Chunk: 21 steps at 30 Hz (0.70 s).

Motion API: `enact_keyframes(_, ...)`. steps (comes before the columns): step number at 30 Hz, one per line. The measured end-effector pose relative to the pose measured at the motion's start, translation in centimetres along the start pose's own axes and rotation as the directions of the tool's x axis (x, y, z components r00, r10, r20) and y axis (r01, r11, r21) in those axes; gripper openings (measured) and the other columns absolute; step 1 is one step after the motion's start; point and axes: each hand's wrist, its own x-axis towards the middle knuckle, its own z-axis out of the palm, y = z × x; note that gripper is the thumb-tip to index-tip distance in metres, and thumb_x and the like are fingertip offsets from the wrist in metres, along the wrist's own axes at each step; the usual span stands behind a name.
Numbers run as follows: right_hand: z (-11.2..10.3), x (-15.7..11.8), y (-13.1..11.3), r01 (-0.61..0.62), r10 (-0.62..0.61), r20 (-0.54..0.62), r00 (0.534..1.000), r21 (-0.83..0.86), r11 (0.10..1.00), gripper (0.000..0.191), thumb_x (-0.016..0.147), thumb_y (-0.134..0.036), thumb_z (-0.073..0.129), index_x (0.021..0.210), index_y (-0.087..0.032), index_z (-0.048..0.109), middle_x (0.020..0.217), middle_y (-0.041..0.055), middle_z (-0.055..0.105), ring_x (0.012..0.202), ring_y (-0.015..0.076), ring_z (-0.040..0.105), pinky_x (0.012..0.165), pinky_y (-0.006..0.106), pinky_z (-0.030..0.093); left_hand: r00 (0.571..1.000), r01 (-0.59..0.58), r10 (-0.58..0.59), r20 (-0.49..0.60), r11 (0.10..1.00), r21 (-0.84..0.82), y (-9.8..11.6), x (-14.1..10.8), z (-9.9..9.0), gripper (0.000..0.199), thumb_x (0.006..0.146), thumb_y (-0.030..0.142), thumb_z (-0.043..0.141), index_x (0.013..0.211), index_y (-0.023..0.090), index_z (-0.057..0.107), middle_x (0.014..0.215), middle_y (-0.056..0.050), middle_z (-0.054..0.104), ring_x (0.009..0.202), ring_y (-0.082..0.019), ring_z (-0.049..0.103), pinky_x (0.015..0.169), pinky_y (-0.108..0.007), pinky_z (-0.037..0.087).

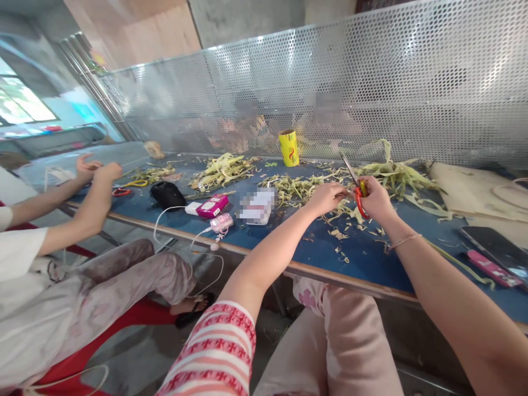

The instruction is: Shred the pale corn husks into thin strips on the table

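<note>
My right hand (pixel 374 199) is wrapped round scissors (pixel 350 166) with red and yellow handles, their blades pointing up and away from me. Close beside it, my left hand (pixel 325 199) has its fingers pinched together over the table; what is between them is too small to make out. Under and behind my left hand lies a pile of short plant trimmings (pixel 291 190). Long pale green leaf strips (pixel 394 175) are heaped behind my right hand. Small loose scraps (pixel 338 234) are scattered on the blue tabletop (pixel 313 258) in front of my hands.
A yellow cardboard tube (pixel 289 148) stands by the perforated metal screen (pixel 371 82). Left of my hands are a white device (pixel 259 208), a magenta box (pixel 212 205), cables and another leaf pile (pixel 223 171). A co-worker's hands (pixel 101 169) are farther left. Phone (pixel 495 250) at right.
</note>
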Motion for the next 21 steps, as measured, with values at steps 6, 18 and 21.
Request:
enact_keyframes(6,0.0,-0.2,0.0,0.065,-0.065,0.003,0.998,-0.036,0.997,0.050,0.063,-0.037,0.074,0.106,-0.021,0.057,0.083,0.0011,0.065,0.076,0.0186,0.063,0.075,0.035,0.051,0.986,0.167,-0.168,0.000,0.979,-0.120,0.0,0.2,0.3,0.018,0.084,0.010,0.056,0.094,0.014,0.070,0.102,-0.010,0.071,0.096,-0.019,0.064,0.089,-0.032,0.048)
enact_keyframes(18,-0.3,-1.0,-1.9,0.171,-0.176,-0.005,0.984,-0.218,0.961,0.042,0.068,-0.034,0.067,0.107,-0.021,0.058,0.089,0.0059,0.067,0.082,0.0230,0.064,0.078,0.040,0.051,0.954,0.295,-0.295,0.044,0.910,-0.291,1.0,0.2,0.1,0.016,0.081,0.010,0.055,0.088,0.014,0.069,0.095,-0.010,0.072,0.090,-0.018,0.065,0.085,-0.032,0.050)
enact_keyframes(21,-0.2,-1.1,-1.8,0.195,-0.204,-0.026,0.979,-0.200,0.960,0.041,0.069,-0.034,0.067,0.107,-0.021,0.058,0.092,0.0067,0.067,0.083,0.0230,0.065,0.078,0.039,0.052,0.946,0.320,-0.321,0.056,0.882,-0.346,1.1,0.1,0.0,0.013,0.083,0.014,0.057,0.087,0.013,0.069,0.095,-0.010,0.072,0.088,-0.018,0.065,0.084,-0.031,0.049)
